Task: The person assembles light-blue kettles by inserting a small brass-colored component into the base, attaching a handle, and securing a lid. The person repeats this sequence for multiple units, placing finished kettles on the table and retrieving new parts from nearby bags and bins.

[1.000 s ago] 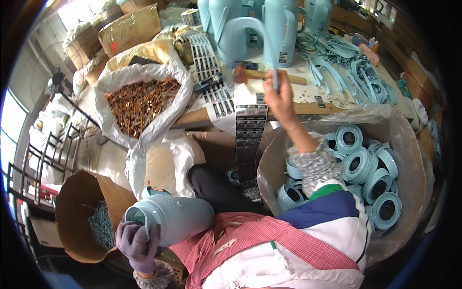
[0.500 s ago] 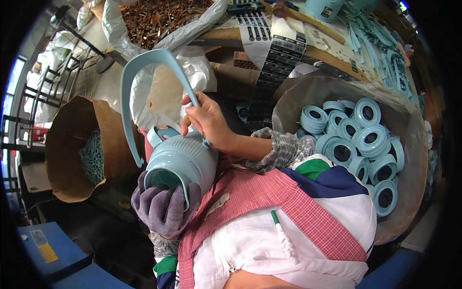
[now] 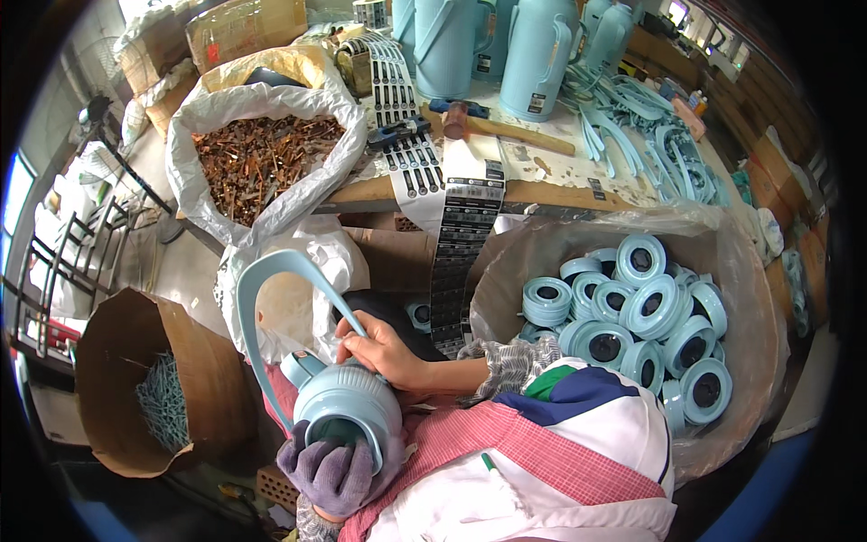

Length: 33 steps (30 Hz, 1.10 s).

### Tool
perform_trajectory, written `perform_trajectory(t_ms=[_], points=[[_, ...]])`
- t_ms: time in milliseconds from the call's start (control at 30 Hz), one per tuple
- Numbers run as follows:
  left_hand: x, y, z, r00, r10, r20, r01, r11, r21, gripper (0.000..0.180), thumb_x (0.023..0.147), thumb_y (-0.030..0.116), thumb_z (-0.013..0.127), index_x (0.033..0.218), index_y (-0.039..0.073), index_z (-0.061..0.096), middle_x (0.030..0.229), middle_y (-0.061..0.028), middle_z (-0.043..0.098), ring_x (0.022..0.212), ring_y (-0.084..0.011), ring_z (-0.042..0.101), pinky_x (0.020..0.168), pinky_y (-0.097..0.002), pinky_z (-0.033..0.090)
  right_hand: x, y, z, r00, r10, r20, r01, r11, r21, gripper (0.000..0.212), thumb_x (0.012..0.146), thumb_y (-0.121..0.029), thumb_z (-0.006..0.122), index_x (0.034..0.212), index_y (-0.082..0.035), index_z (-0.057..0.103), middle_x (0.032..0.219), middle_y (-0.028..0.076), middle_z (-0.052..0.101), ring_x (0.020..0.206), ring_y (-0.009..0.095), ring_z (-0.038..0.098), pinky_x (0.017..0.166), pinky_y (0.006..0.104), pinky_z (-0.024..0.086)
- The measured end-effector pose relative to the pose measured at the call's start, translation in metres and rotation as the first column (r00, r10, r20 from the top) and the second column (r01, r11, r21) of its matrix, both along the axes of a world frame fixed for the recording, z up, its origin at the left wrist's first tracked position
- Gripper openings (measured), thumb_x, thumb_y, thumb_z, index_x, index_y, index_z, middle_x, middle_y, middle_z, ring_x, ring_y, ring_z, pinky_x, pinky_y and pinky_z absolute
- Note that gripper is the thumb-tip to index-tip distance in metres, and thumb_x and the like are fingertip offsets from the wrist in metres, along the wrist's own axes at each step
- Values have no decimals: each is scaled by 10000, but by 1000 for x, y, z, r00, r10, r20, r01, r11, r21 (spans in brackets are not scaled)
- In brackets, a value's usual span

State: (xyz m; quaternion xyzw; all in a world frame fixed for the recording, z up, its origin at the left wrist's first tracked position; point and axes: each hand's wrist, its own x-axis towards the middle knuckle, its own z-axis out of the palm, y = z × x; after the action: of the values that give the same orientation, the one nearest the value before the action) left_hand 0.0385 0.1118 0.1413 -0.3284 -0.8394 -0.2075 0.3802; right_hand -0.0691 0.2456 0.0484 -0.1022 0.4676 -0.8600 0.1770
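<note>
- Gloved left hand (image 3: 330,471) grips a light-blue flask body (image 3: 341,393) at its mouth.
- Bare right hand (image 3: 384,350) holds a curved blue handle (image 3: 282,261) beside it.
- Round blue parts (image 3: 652,303) lie in a plastic bag (image 3: 757,352).
- A hammer (image 3: 524,137) lies on the worktable (image 3: 551,192).

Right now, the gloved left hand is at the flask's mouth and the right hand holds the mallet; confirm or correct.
Wrong about the mallet: it lies on the table. The head view shows the right hand holding the curved light-blue handle. The gloved left hand is at the mouth of the flask.
</note>
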Motion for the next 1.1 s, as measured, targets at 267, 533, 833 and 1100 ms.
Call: perform_trajectory(t_ms=[267,533,833,1100], points=[[19,-32,-29,800,143,583,-582,420,696,326,908,260,458,1055,-14,556,1096,-137,508,958,-207,512,790,-309,436,14,-6,12,909,416,-10,-414,906,85,274,876,-75,413,1137,1,374,1073,182,619,1090,197,525,1020,339,297],[29,-47,-57,563,-665,491,-669,-17,743,258,857,223,580,979,-3,606,905,-26,587,819,-90,530,749,-220,427,14,9,19,929,365,68,-371,910,185,112,886,-106,484,958,-20,490,983,197,649,905,158,585,861,291,446],[24,-41,-64,598,-527,603,-675,74,734,253,854,218,601,1001,13,593,857,-1,570,770,-64,500,689,-205,408,8,1,12,908,404,111,-417,898,142,211,904,-122,461,1076,0,468,1024,164,618,902,154,596,827,268,469],[18,-27,-78,703,-499,506,-610,-57,791,247,908,206,507,1015,-8,568,922,-40,558,845,-101,509,771,-230,423,19,0,14,943,318,99,-330,931,156,231,922,-166,435,1083,-6,476,1009,148,605,937,173,574,864,285,446]])
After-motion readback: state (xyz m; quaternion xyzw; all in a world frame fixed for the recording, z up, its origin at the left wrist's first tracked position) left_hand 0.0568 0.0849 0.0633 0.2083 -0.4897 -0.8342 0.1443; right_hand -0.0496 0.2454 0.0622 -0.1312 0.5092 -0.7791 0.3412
